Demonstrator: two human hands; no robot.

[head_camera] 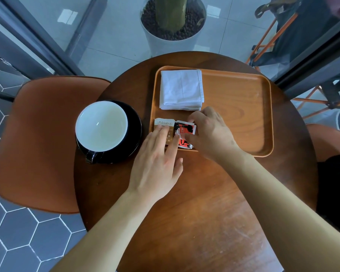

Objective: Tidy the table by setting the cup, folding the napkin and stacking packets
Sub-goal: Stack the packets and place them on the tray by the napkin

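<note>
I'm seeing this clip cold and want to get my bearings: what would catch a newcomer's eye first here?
Both hands meet at the near left corner of the orange tray: the left hand presses flat on a tan packet, while the right hand pinches a red packet beside it. A folded white napkin lies behind them on the tray. Left of the tray, an empty white-lined cup sits on a black saucer.

Empty cup [101, 128]; folded white napkin [181, 89]; overlapping packets [176, 132]

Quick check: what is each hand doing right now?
Left hand: open, fingers flat on the tan packet.
Right hand: closed on the red packet.
</note>
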